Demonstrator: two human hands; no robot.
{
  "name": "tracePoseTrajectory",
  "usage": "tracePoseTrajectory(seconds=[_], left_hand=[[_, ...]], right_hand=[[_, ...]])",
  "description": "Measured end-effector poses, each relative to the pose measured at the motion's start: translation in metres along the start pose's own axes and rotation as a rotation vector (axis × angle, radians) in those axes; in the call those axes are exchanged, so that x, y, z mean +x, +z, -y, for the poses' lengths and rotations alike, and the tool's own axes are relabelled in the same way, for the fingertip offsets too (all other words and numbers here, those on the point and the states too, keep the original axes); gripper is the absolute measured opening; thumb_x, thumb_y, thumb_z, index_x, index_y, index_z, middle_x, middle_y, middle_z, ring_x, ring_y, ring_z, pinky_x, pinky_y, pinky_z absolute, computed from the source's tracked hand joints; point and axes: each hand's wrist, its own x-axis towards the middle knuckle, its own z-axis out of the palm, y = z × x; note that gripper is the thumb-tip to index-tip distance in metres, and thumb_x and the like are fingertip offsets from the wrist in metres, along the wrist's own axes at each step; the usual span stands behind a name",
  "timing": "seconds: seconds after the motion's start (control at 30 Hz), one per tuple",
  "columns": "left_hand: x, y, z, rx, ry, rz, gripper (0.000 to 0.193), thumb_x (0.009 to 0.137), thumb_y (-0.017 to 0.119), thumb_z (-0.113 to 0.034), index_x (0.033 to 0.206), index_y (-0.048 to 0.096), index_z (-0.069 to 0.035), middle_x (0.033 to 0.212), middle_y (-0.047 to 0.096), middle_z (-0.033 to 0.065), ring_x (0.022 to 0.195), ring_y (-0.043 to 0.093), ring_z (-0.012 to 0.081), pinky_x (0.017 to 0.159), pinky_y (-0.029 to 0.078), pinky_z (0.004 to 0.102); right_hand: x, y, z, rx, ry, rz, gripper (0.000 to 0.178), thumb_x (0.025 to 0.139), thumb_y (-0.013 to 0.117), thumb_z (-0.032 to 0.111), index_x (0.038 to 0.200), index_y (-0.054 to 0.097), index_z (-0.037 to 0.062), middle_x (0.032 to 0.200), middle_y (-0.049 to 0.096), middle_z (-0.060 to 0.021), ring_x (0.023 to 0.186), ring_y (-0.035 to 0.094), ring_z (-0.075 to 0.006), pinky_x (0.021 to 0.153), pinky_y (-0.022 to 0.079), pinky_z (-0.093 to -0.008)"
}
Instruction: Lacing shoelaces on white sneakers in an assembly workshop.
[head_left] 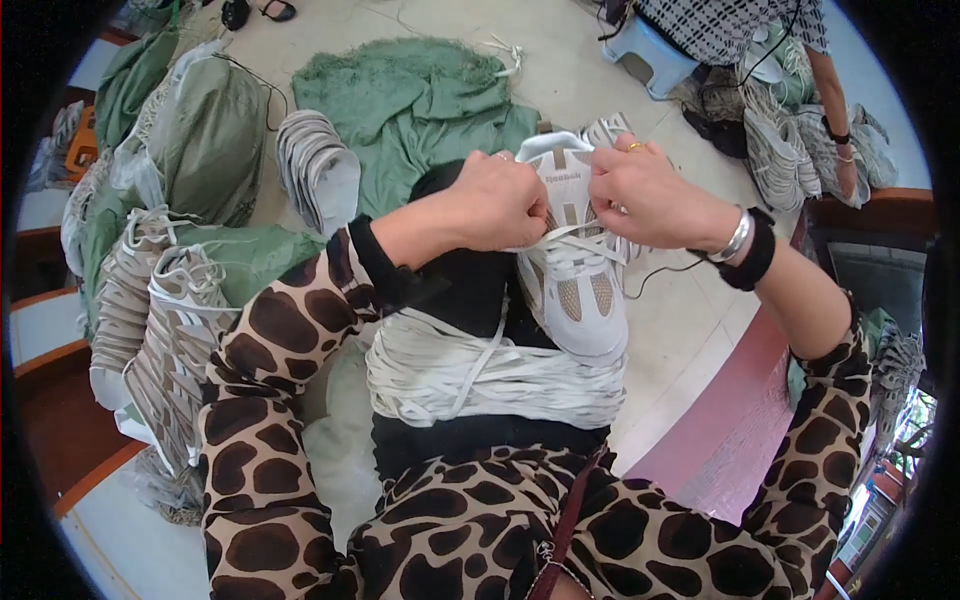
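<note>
A white and beige sneaker (588, 328) lies over my knee, its toe toward me and its tongue standing up at the far end. White laces (577, 243) cross its upper part in loose strands. My left hand (500, 203) is closed at the left side of the eyelets, pinching a lace. On the other side my right hand (648, 193) is also closed with fingers curled at the lace; its fingertips are partly hidden. Across my lap rests a thick bundle of loose white shoelaces (490, 375), touching the sneaker's toe.
Stacked shoe uppers (185, 340) stand at the left beside stuffed green sacks (215, 140). Another nested stack (318, 170) sits near a green cloth (410, 110) on the floor. At the far right a person (740, 30) reaches toward more shoes (775, 150) near a blue stool (648, 55).
</note>
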Motion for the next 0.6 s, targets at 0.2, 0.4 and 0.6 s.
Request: tracePoseTrajectory(seconds=[0.2, 0.4, 0.6], left_hand=[[0.029, -0.018, 0.016, -0.933, -0.196, -0.394, 0.017, 0.089, 0.062, -0.017, 0.086, 0.067, -0.001, 0.077, 0.060, -0.0043, 0.071, 0.049, 0.0047, 0.063, 0.041, 0.0216], [0.068, -0.049, 0.038, -0.463, -0.094, -0.729, 0.022, 0.083, 0.063, -0.022, 0.087, 0.067, -0.001, 0.073, 0.064, 0.0074, 0.067, 0.059, 0.0152, 0.063, 0.047, 0.0323], [0.076, -0.068, 0.018, -1.001, -0.223, -0.593, 0.049, 0.094, 0.058, -0.034, 0.126, 0.048, 0.001, 0.098, 0.062, 0.0112, 0.061, 0.058, 0.0146, 0.057, 0.047, 0.0249]], right_hand=[[0.038, 0.009, -0.037, 0.402, -0.046, -0.516, 0.012, 0.086, 0.052, 0.009, 0.082, 0.060, 0.0004, 0.090, 0.057, -0.0101, 0.078, 0.056, -0.0226, 0.069, 0.047, -0.0356], [0.088, -0.035, -0.039, 1.487, 0.455, -0.338, 0.019, 0.094, 0.049, 0.017, 0.084, 0.057, 0.0026, 0.080, 0.055, -0.0020, 0.057, 0.050, -0.0098, 0.051, 0.045, -0.0302], [0.119, -0.048, -0.096, 1.197, 0.230, -0.524, 0.019, 0.093, 0.051, 0.016, 0.079, 0.058, 0.0042, 0.069, 0.052, -0.0007, 0.058, 0.051, -0.0120, 0.054, 0.045, -0.0283]])
